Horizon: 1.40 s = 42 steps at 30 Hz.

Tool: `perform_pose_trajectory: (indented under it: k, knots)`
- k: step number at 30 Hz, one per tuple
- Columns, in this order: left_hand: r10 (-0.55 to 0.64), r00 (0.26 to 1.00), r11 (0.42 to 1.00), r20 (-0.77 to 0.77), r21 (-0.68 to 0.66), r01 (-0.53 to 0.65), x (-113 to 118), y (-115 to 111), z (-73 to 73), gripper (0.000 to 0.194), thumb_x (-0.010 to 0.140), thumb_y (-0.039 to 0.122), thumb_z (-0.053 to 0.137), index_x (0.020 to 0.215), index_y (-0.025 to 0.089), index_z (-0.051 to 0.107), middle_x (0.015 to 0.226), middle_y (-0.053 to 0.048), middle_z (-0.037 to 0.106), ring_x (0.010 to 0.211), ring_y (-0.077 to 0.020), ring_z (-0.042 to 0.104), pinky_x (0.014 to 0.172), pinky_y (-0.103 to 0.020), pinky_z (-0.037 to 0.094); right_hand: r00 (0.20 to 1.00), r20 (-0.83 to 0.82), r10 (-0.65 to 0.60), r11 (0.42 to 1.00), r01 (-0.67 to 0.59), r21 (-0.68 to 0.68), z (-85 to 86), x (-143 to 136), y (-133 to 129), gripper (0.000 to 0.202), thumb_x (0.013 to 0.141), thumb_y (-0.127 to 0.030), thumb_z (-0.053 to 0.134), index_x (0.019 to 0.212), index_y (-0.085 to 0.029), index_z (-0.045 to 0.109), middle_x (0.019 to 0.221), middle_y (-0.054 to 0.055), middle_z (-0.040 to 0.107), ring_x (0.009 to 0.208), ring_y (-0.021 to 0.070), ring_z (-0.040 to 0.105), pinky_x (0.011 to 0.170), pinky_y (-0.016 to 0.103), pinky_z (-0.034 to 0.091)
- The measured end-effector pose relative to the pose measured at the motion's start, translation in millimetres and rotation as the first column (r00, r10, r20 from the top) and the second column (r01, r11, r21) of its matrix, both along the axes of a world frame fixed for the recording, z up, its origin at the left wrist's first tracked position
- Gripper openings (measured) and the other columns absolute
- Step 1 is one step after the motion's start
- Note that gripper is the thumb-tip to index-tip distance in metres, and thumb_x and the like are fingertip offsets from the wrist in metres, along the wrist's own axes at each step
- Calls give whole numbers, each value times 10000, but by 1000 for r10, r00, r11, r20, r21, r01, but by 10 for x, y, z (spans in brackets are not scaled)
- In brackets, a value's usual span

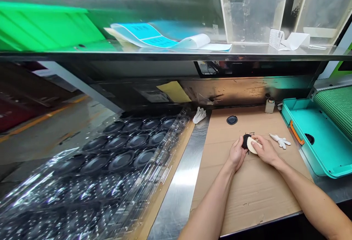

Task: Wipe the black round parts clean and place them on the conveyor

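Observation:
My left hand [237,152] grips a round black disc-shaped part [245,141] above the cardboard sheet [269,192]. In my right hand [264,149] is a round cream-coloured pad [251,145], its fingers closed on the edge. The pad overlaps the black part, and I cannot tell how firmly they touch. Beyond my hands, another black disc [232,120] lies flat on the cardboard. A white glove [280,141] rests just right of my right hand.
To the left, a clear plastic tray [162,170] holds several black discs in rows. A teal bin [324,148] with one black part [310,138] inside stands at right, beside a green belt [337,104]. A small bottle [270,105] and a second white glove [199,115] sit at the back.

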<state>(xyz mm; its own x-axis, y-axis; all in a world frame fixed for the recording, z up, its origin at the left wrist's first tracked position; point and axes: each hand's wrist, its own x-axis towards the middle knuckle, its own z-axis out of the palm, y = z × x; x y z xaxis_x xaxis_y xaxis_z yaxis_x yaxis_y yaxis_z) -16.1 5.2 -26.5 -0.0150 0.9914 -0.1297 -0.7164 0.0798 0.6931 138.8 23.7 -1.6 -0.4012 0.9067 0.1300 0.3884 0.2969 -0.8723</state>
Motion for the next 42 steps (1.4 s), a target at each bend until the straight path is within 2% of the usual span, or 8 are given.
perform_pose_trajectory:
  k: [6,12,18,22,28,32,36,42]
  knots:
    - [-10,996,999,-91,49,15,48,-22,-16,486,828,546,739,1047,112,729,1012,-144,768,1107,-308,684,992,-418,511,979,-190,79,988,-103,-118,-24,-137,41,372,922,-449,567,1134,-157,657,966,47,716,810,150,641,704,241,488]
    - [-23,994,1000,-103,-16,22,20,-40,-26,454,807,536,759,954,108,733,948,-142,772,1012,-304,716,898,-414,556,973,26,229,968,-225,-115,97,108,111,283,892,-350,594,1064,-172,729,1018,42,744,900,177,673,810,273,510]
    - [-18,988,999,-152,-36,12,66,-35,-13,520,769,575,781,976,101,727,946,-144,769,1006,-302,711,897,-449,568,976,186,-113,979,78,190,86,106,100,314,951,-341,530,1192,-237,703,1102,49,748,1015,217,687,915,318,505]
    - [1,994,999,-110,-43,-6,41,-51,-10,455,765,535,802,913,113,716,879,-115,764,955,-281,718,881,-436,578,982,190,9,972,-53,229,72,-40,43,326,987,-363,490,1236,-250,668,1071,32,752,941,186,702,831,260,503]
    - [15,992,998,-126,-58,-23,29,-36,-28,455,812,526,764,942,91,734,920,-131,766,873,-236,717,863,-427,584,791,524,-315,931,153,330,111,-69,5,380,1031,-395,409,1315,-244,611,945,89,757,809,228,704,713,273,446]
    - [32,996,998,-81,-48,-36,16,-36,-29,397,794,487,795,885,107,728,866,-107,764,870,-229,719,876,-410,582,796,563,-222,948,40,317,100,-143,-25,364,1031,-419,418,1325,-277,579,961,66,756,813,229,706,694,270,429]
    - [21,997,999,-75,-43,-25,12,-30,-40,381,845,473,748,929,101,735,961,-140,772,984,-263,719,908,-431,577,758,564,-329,932,163,325,72,-198,-16,372,1042,-389,376,1301,-226,588,980,113,751,823,240,704,704,283,442]
    - [34,998,999,-46,-41,-36,-30,-6,-46,312,872,422,728,949,120,730,1042,-137,771,1069,-266,708,970,-425,561,825,512,-240,943,71,326,9,-150,17,370,1025,-398,417,1331,-275,585,1038,73,755,867,228,710,739,281,471]
